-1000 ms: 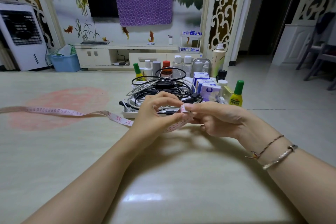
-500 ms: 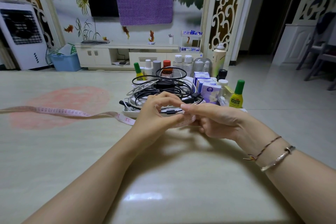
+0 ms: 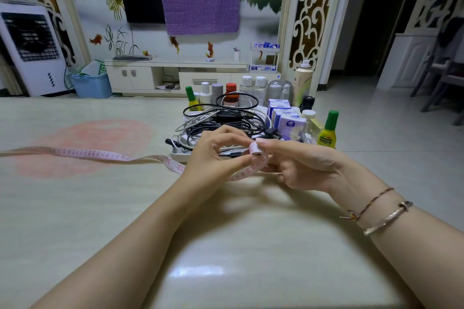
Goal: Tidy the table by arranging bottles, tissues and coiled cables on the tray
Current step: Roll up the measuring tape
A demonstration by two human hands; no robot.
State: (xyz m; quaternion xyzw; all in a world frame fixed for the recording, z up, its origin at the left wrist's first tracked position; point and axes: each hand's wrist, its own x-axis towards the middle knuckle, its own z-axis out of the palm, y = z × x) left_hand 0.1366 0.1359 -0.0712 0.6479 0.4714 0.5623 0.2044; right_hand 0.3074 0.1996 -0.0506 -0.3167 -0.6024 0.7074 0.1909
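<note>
Hands meet above the desk [image 3: 226, 246]: my right hand [image 3: 298, 168] pinches a small rolled end of the pink tape measure [image 3: 255, 148], fingers curled; my left hand [image 3: 216, 155] grips the strip beside it. Loose tape trails left across the desk. Tray [image 3: 180, 157] behind holds cables [image 3: 221, 120], tissues [image 3: 288, 120], bottles [image 3: 327, 130].

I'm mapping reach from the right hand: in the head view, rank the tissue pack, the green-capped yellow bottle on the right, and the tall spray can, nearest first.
From the right hand:
1. Tissue pack, just beyond the fingers.
2. Green-capped yellow bottle, beyond and to the right.
3. Tall spray can, at the back.
</note>
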